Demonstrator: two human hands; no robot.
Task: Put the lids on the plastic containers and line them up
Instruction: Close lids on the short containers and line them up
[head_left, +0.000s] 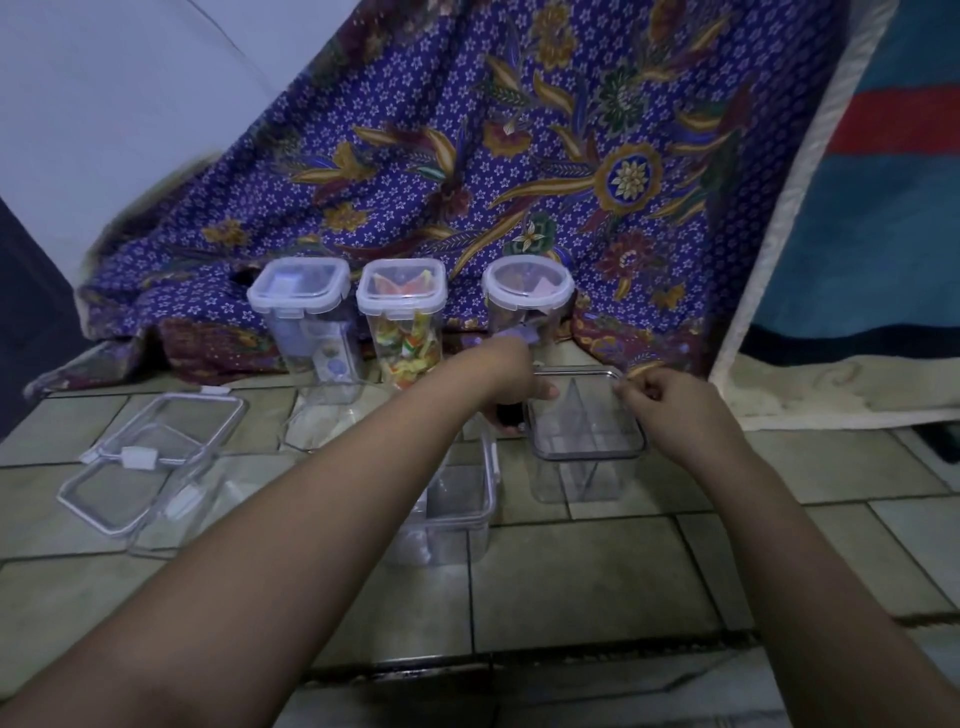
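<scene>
a clear divided container stands on the tiled floor, right of centre. the left hand grips its left rim, fingers partly hidden behind it. the right hand pinches its far right corner. whether a lid sits on it is hard to tell. beside it, an open container is half hidden by the left forearm. two loose lids lie far left. three lidded containers stand in a row before a batik cloth.
</scene>
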